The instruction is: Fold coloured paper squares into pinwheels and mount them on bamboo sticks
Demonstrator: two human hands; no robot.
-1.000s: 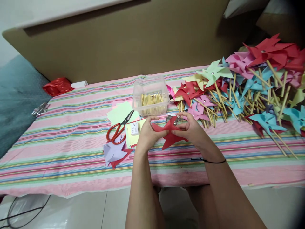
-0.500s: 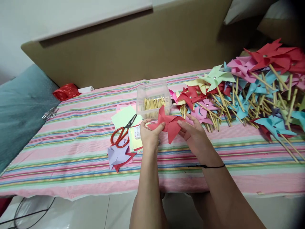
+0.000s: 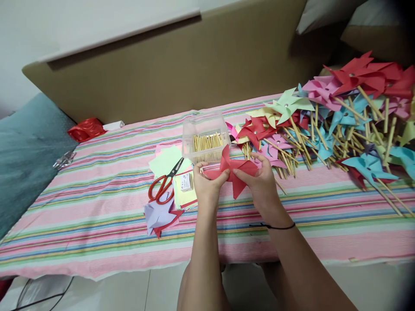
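Between my two hands is a red paper pinwheel [image 3: 238, 183], its pointed blades spread. My left hand [image 3: 207, 185] grips it from the left, thumb pressed near the centre. My right hand [image 3: 261, 181] holds it from the right, its thumb also close to the middle. Fingers behind the paper are mostly hidden. Just beyond the pinwheel stands a clear plastic box [image 3: 206, 125] of short wooden sticks [image 3: 207, 144]. Left of my left hand are red-handled scissors [image 3: 162, 188], a small white box [image 3: 186, 182] and a lilac folded pinwheel [image 3: 158, 214] lying over a red one.
A large heap of finished pinwheels [image 3: 324, 129] on sticks covers the right side. Pale green paper [image 3: 168, 162] lies beside the plastic box. Farther left are a red plastic bag [image 3: 87, 129], a white packet [image 3: 113, 125] and shiny metal pieces [image 3: 65, 160]. A sofa back [image 3: 162, 69] rises behind.
My right thumb has moved inward from the blade's edge to near the pinwheel's centre, close to my left thumb. The whole view has shifted slightly.
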